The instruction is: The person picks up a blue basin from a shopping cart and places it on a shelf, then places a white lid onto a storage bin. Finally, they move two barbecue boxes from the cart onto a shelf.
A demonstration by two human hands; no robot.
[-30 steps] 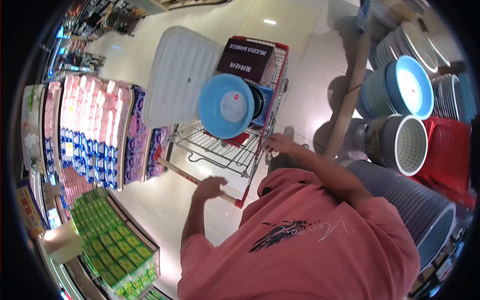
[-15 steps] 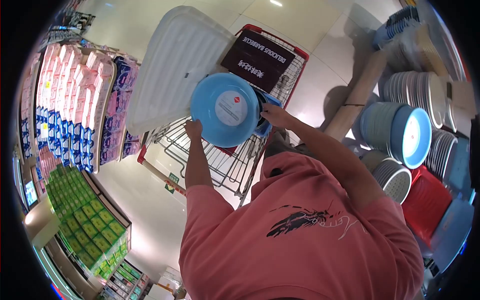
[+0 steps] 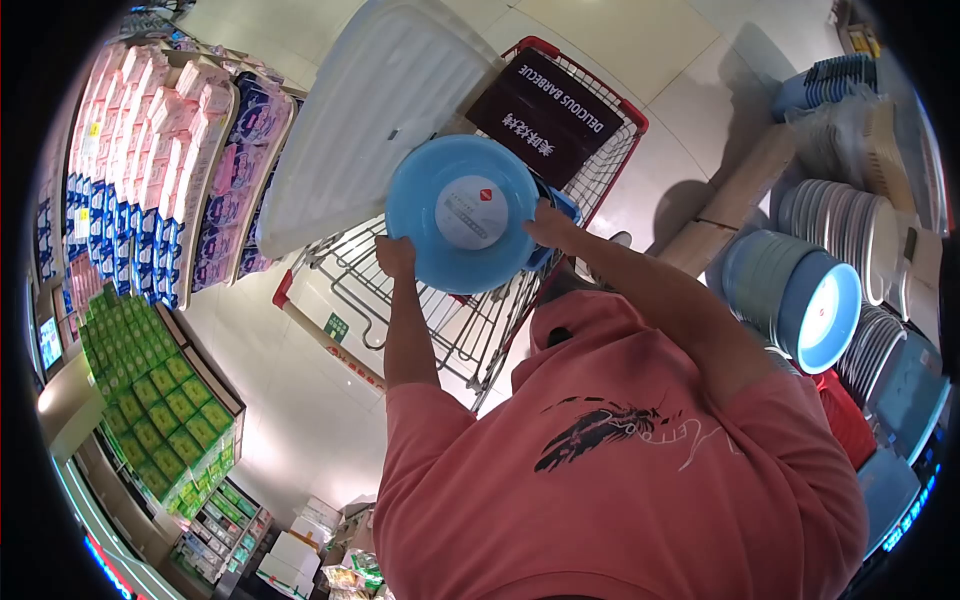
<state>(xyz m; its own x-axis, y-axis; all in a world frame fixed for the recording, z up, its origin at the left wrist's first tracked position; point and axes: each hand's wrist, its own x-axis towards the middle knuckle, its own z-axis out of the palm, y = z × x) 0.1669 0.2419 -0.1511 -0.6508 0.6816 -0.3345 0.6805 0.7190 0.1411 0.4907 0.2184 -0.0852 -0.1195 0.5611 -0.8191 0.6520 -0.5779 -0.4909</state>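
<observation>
A round light-blue basin (image 3: 420,245) with a white label inside is held over the shopping cart (image 3: 450,335). My left hand (image 3: 396,257) grips its left rim, fingers wrapped round the edge. On the right rim, my right hand (image 3: 548,225) is closed as well. Behind the basin, a dark box (image 3: 545,110) with white lettering lies in the cart. A large translucent white plastic lid or bin (image 3: 370,120) leans at the cart's left side. Something blue (image 3: 563,205) shows partly beside my right hand, mostly hidden.
Stacked basins (image 3: 790,290) and colanders or plates (image 3: 840,225) line the right side, near a wooden beam (image 3: 725,205). At the left are shelves of pink and blue tissue packs (image 3: 140,165) and green packages (image 3: 165,400). The cart's red-ended handle (image 3: 325,340) crosses the lower left.
The right hand has moved from beside the basin onto its right rim. The basin has shifted slightly right in view, and the camera view has turned a little.
</observation>
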